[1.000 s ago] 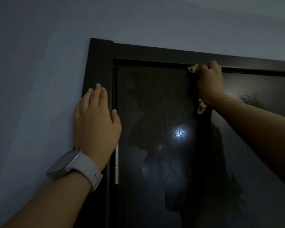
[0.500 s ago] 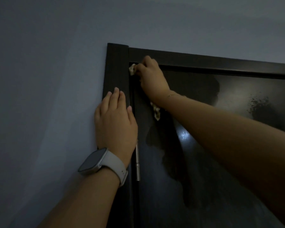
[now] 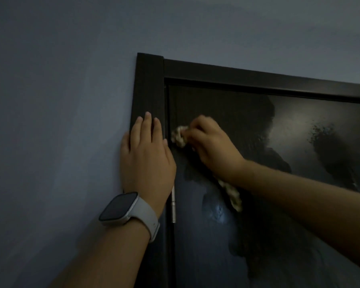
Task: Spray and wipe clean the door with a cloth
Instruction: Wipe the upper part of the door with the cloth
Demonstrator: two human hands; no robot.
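- Leftmost, a plain pale wall (image 3: 50, 121) fills the view up to the dark door frame (image 3: 148, 84).
- Low on the left, a forearm rises toward the frame, wearing a watch (image 3: 121, 208) with a dark face and a light band on the wrist.
- Above that wrist, the left hand (image 3: 146, 156) lies flat, palm down, on the frame's upright, the little-finger side reaching over onto the wall; its fingers (image 3: 147, 125) are straight, close together and point up, holding nothing.
- Just below the heel of this hand, a metal hinge (image 3: 173, 204) sits in the gap between frame and door.
- Right of the left fingertips, just past the frame's inner edge, a pale crumpled cloth (image 3: 180, 136) is pressed on the dark glossy door (image 3: 206, 235).
- The right hand (image 3: 212, 150) grips that cloth; its fingers are curled around the bunched part, which sticks out at the fingertips toward the frame, while a loose tail hangs below the wrist. The hand is slightly blurred.
- The two hands are near each other but apart, with the cloth between them.
- Under and beyond the right fingers, the door surface shows darker patches beside duller, hazy ones.
- Farther right, a speckled patch (image 3: 320, 132) of droplets marks the door, well apart from the cloth.
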